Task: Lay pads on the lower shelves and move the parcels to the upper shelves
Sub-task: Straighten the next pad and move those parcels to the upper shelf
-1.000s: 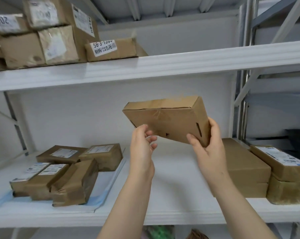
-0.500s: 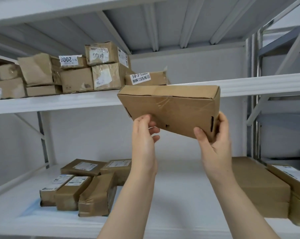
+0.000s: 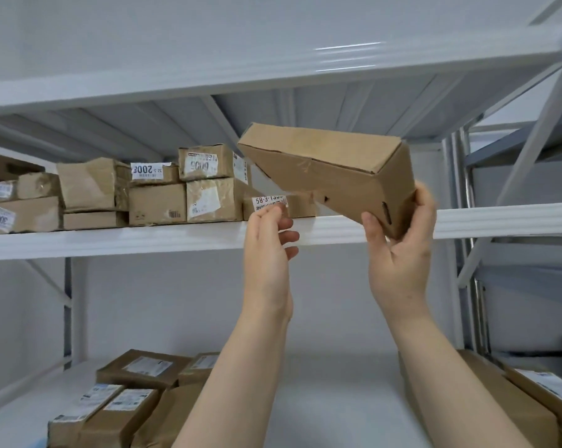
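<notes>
Fingers (image 3: 425, 205) and thumb of the right hand (image 3: 399, 263) clasp the lower right corner of a brown cardboard parcel (image 3: 331, 176), held tilted in the air before the upper shelf (image 3: 144, 240). The left hand (image 3: 266, 253) hangs loose-fingered just below it, grasping nothing. Labelled parcels (image 3: 157, 202) crowd that shelf's left side; taped boxes (image 3: 128, 399) lie on the lower shelf (image 3: 338, 399)

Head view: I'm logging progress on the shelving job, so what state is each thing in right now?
Box, closed, tilted, held up before the upper shelf, not yet on it.
Right hand, grips the box's lower right corner.
Left hand, fingers relaxed, holding nothing.
Upper shelf, stacked parcels on its left part.
Lower shelf, loose parcels at left and right.
</notes>
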